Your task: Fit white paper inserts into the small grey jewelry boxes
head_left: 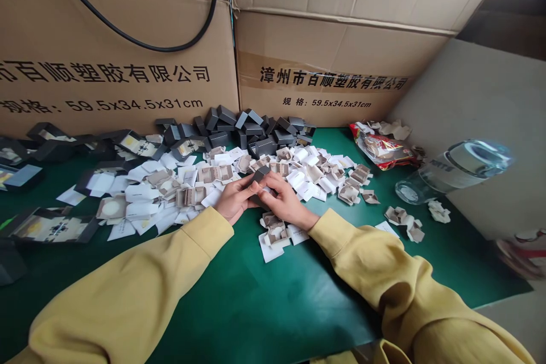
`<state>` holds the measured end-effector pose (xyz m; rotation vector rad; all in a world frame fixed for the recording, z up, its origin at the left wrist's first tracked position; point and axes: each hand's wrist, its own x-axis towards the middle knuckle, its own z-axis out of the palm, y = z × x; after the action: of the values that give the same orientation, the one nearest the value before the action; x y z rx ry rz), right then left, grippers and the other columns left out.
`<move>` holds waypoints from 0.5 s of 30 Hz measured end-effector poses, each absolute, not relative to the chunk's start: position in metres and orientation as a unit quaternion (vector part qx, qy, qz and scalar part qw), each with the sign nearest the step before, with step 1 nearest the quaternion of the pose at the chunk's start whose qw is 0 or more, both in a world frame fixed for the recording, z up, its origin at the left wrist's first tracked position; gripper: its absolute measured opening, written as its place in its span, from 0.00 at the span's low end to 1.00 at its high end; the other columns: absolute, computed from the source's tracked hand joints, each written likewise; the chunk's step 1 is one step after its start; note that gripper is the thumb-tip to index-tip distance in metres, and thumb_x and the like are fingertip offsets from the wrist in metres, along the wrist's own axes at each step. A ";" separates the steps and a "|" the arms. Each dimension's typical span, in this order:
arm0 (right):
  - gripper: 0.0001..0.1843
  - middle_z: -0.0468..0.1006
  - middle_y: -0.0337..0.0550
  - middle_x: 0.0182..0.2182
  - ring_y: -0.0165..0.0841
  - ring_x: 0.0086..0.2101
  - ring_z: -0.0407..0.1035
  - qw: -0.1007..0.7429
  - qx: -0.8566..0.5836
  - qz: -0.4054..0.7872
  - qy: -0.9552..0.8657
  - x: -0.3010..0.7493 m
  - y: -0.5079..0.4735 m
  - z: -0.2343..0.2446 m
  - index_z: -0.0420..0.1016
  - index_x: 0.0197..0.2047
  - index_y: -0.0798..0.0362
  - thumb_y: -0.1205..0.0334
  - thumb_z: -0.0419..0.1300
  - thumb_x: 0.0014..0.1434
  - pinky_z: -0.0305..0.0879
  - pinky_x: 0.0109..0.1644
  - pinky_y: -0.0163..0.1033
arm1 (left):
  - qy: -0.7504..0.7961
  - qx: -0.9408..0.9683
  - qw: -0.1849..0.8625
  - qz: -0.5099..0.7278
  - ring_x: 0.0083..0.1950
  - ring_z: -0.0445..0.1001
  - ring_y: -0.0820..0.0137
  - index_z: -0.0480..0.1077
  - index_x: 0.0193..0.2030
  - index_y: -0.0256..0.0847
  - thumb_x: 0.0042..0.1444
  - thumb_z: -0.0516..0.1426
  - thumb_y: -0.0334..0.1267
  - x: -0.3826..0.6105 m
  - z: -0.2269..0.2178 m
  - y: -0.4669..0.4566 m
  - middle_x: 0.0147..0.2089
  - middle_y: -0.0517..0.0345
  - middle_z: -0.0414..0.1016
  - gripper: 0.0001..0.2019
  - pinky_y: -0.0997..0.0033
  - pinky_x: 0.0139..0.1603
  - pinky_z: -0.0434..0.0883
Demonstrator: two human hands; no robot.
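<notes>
Green matting covers the bench, and near its middle both hands meet over a small dark box. The left hand and the right hand each have their fingers curled shut on it, thumbs pressing its upper edge, so it sits pinched between them just above the surface. Along the back edge a heap of closed dark boxes lies against two big cardboard cartons, which suggests a fair share is done. Much seems left, though: a wide scatter of white and tan card inserts spreads around the hands, and flat dark box blanks lie towards the left edge. Near the right edge a red snack packet and a clear bottle on its side sit among a few stray inserts. A black cable loops across the left carton, and a plain grey panel closes off the right side.
</notes>
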<state>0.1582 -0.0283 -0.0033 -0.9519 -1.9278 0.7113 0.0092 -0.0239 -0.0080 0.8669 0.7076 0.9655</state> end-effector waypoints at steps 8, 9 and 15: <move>0.08 0.66 0.40 0.31 0.33 0.36 0.59 0.402 -0.387 0.285 -0.779 0.160 -0.025 -0.008 0.67 0.29 0.52 0.63 0.50 0.58 0.58 0.44 0.40 | 0.327 0.390 0.736 0.445 0.34 0.72 0.69 0.72 0.47 0.39 0.48 0.61 0.40 0.010 -0.010 -0.024 0.33 0.55 0.73 0.18 0.65 0.36 0.73; 0.08 0.65 0.40 0.31 0.32 0.36 0.58 0.401 -0.388 0.283 -0.780 0.159 -0.024 -0.008 0.66 0.28 0.52 0.63 0.50 0.58 0.58 0.43 0.40 | 0.329 0.391 0.735 0.445 0.34 0.72 0.69 0.72 0.47 0.39 0.48 0.61 0.40 0.010 -0.010 -0.024 0.33 0.55 0.73 0.18 0.66 0.36 0.73; 0.08 0.68 0.40 0.29 0.32 0.34 0.62 0.423 -0.396 0.255 -0.774 0.157 -0.028 -0.007 0.67 0.28 0.52 0.61 0.52 0.57 0.60 0.42 0.41 | 0.337 0.386 0.732 0.449 0.34 0.70 0.72 0.72 0.45 0.38 0.47 0.61 0.38 0.011 -0.008 -0.024 0.33 0.56 0.72 0.17 0.68 0.36 0.73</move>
<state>0.1574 -0.0282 -0.0067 -0.9899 -1.9371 0.6379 0.0111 -0.0240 -0.0085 0.8494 0.7426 0.9889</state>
